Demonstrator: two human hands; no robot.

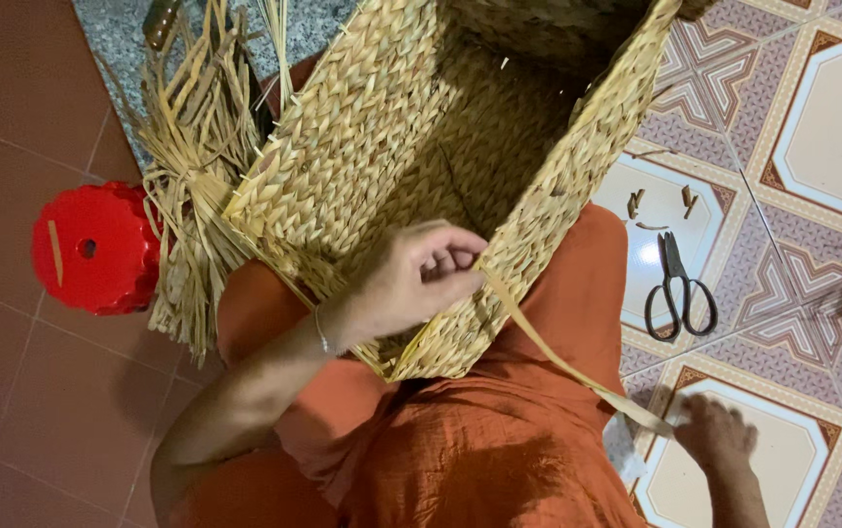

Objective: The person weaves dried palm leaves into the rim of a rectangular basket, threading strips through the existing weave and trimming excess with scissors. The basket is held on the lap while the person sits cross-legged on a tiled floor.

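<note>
- Nearest the camera, at six o'clock, one lap in creased orange cloth (479, 460).
- At five o'clock, one right hand (717, 430); fingers blurred, cannot tell their grip; one flat straw strand (562, 360) ends there.
- Centre: one left hand (419, 276), fingers curled shut over the woven basket (382, 147) rim.
- Three o'clock: one pair of black scissors (678, 290) on patterned floor tiles (831, 127).
- Nine o'clock: one glossy red plastic stool (98, 249).
- Eleven o'clock: one bundle of dry straw (191, 166).

Floor in two finishes: plain reddish-brown tiles (10, 411) at left, patterned tiles (782, 254) with cream octagons and maroon star motifs at right, glossy enough to reflect overhead light. A speckled grey stone slab (113, 39) lies at the top left. A red plastic stool (98, 249) stands on the plain tiles.
</note>
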